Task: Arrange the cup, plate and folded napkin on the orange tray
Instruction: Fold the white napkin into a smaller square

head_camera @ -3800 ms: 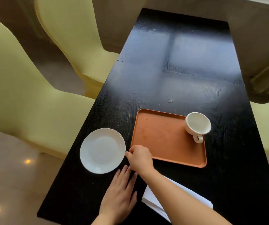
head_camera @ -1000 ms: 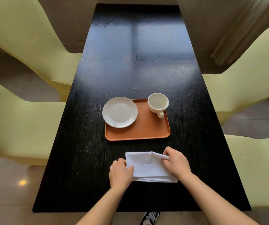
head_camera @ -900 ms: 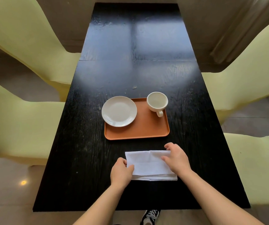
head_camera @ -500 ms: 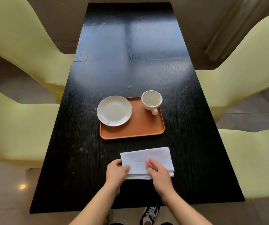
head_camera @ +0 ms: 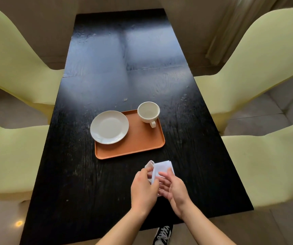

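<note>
An orange tray (head_camera: 138, 144) lies on the black table (head_camera: 124, 68). A white plate (head_camera: 109, 127) rests on the tray's left side, overhanging its left edge. A white cup (head_camera: 148, 112) stands on the far right corner, handle toward me. In front of the tray, a white napkin (head_camera: 163, 167) is held between both hands, folded narrow. My left hand (head_camera: 143, 189) grips its left fold, which curls up. My right hand (head_camera: 174, 189) presses on the right part. The lower part of the napkin is hidden by my hands.
Pale yellow chairs stand on both sides of the table: two on the left (head_camera: 9, 59) and two on the right (head_camera: 266, 156). My shoe (head_camera: 162, 235) shows below the table's near edge. The floor is tiled.
The napkin, wide and flat half a second ago, is now folded over into a narrower shape. Both hands have moved closer together on it. Earlier the plate went from the table onto the tray.
</note>
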`<state>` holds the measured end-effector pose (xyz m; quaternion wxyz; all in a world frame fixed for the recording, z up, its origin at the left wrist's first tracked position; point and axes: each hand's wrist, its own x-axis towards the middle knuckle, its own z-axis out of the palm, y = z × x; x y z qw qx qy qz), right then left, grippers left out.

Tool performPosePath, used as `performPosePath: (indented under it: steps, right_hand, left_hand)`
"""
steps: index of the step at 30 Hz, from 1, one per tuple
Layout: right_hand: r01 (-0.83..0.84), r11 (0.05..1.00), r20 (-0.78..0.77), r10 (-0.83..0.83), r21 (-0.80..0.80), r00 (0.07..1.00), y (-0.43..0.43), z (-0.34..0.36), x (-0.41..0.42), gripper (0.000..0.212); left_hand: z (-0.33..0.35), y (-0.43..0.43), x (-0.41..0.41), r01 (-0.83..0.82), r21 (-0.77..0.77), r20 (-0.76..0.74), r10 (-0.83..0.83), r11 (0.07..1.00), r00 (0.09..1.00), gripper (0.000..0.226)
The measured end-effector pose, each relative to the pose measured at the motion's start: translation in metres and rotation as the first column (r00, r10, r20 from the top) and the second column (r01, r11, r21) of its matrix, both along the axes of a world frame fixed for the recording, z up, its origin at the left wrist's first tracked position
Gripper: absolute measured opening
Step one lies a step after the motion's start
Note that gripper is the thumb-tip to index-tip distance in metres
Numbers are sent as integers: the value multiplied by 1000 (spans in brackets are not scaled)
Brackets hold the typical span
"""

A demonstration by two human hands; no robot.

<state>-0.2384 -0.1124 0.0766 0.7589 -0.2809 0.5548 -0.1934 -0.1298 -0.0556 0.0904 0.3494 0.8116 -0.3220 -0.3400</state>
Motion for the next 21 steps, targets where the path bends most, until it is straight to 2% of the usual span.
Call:
performPosePath:
  steps: [2,4,6,8,10,12,14,18,21]
  right_hand:
    - [-85,990,-28,82,-111,996,-8,10,-5,36]
    - [-213,948,-207,165,-237,964,-15,14,-9,31]
    - [-290,910,-381,166,-297,910,-24,6,-14,22]
    - [-325,893,-473,152,-310,868,-33,0,-19,11]
    - [-439,831,-604,164,-342,780,-40,-6,-24,18]
    - [-543,759,-698,168,-359,696,-44,-10,-27,19]
    - [-592,720,-748,156,-361,646,-45,-14,-29,16]
    - [-639,678,-813,104,-364,573,-39,-24,-30,14]
    - [-634,680,-821,82,-368,565,-36,-28,-32,16]
  left_hand:
    - [2,-7,-10,74,-1,-11,-74,997,997,44]
    - [2,-13,-19,152,20,-38,-151,988,988,35]
    - [1,-15,-22,192,31,-46,-191,981,981,23]
    - [-2,-12,-20,225,36,-36,-224,974,974,32]
    - [-11,-7,-13,298,82,59,-303,951,951,48]
    - [-21,-2,-6,407,152,224,-432,901,873,55]
    - [-31,4,-2,486,229,372,-537,843,757,58]
    - [-49,8,2,581,341,469,-670,739,575,65]
    - [-56,6,6,610,389,527,-710,690,467,66]
